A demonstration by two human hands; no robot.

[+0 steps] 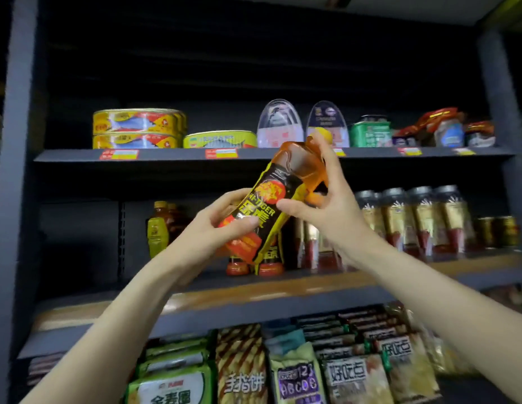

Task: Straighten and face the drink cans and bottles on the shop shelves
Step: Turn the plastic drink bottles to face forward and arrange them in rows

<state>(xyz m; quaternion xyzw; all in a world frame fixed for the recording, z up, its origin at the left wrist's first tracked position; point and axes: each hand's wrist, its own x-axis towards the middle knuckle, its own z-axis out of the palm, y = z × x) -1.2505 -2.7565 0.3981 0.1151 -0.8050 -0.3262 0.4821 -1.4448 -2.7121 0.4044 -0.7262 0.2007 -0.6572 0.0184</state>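
Dark steel shelving (271,154), three stocked tiers in view. Top tier, left end: three flat fish tins (137,128), two yellow stacked and one green beside. Same tier, centre: two clear domed packs (278,123). Middle tier, right half: row of four gold-labelled jars (411,220), two small cans (497,231) at the right end. Middle tier, left of centre: at least two amber bottles (158,225), exact count not determinable. Bottom tier: snack packets (242,371), too many overlapping to count.

Held clear of the middle tier, before its centre, tilted with cap end up and right: one orange energy-drink bottle (278,199), black and yellow label. Two like bottles (254,263) standing behind it on the shelf.

Left hand (221,225) wrapped round the lower body, thumb across the label. Right hand (321,196) curled about the neck and shoulder below the orange cap.

Judged: full plastic bottle, moderately heavy, stiff walls, glossy sleeve likely slippery. Best taken round the body, second hand at the neck for turning label outward. Not fragile.
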